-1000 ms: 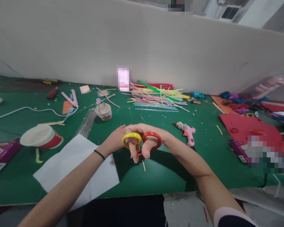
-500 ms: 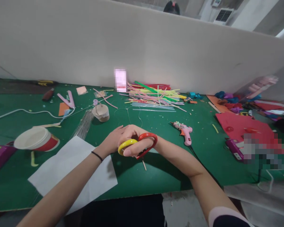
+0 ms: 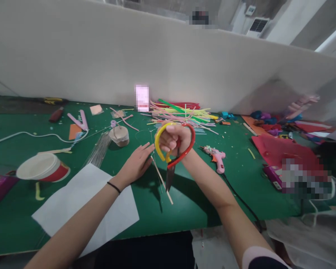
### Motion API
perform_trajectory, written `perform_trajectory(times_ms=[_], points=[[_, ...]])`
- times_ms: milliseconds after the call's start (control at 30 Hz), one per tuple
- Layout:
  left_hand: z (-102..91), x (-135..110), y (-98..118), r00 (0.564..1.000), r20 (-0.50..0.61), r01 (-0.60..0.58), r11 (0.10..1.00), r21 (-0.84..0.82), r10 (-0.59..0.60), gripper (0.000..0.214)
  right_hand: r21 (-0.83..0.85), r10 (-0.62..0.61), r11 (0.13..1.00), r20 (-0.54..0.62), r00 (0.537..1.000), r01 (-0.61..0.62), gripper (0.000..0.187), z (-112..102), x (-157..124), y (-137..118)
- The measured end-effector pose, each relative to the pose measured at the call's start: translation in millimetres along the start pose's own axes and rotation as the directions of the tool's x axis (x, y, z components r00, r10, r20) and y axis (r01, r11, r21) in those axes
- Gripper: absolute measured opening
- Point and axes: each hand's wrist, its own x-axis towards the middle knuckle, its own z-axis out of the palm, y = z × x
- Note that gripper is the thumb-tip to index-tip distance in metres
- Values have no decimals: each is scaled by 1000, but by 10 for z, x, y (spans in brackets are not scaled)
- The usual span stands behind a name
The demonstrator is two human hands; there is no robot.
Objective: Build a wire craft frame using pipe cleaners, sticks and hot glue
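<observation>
Farther from the near edge than in the frame 0.5 s ago, the right hand (image 3: 175,137) has swung upward, and the blades of the red-and-yellow-handled metal scissors (image 3: 173,163) now show, pointing down toward that edge. Its fingers are curled in among the 2 handle loops; the yellow loop stands to the left of the fist, the red loop to its right, and the blades hang below it, close together.

Left hand (image 3: 138,161), palm down with fingers stretched out and slightly apart, rests on the green surface (image 3: 184,213) just left of the scissors. Its fingertips meet the stem of a thin wire piece (image 3: 151,131); whether they pinch it I cannot tell. A slim pale wooden stick (image 3: 162,180) runs from beside that hand to below the blades.

A creased white paper sheet (image 3: 84,186) lies partly under the left forearm. A pink plastic glue gun (image 3: 218,160) lies right of the right forearm.
</observation>
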Motion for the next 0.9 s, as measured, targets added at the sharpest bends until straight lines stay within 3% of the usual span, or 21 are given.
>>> perform_trajectory(times_ms=[133,267,333,500,667,767,900], points=[[-273,6,271,986,-134,-114,988,-102,100,42,75,-232,967,-142,962,244,46,-14,97,-290],[-515,30,700,900,-303,-383,900,-208,313,43,141,-349,902,-317,882,408,45,25,115,-537],[-578,36,900,873,-354,-421,886,-195,336,39,157,-375,876,-373,849,456,44,60,114,-597],[-643,31,1211,852,-508,-324,892,-315,130,24,137,-413,852,-419,809,506,39,160,84,-592],[-680,81,1303,777,-630,-299,884,-360,6,23,-48,-445,878,-447,776,476,37,236,-25,-591],[-660,131,1323,735,-670,-227,896,-383,-100,22,-171,-513,851,-471,717,497,42,244,-87,-634],[-610,199,1383,740,-643,-140,889,-436,-198,23,-322,-605,796,-463,647,513,51,203,-117,-687]])
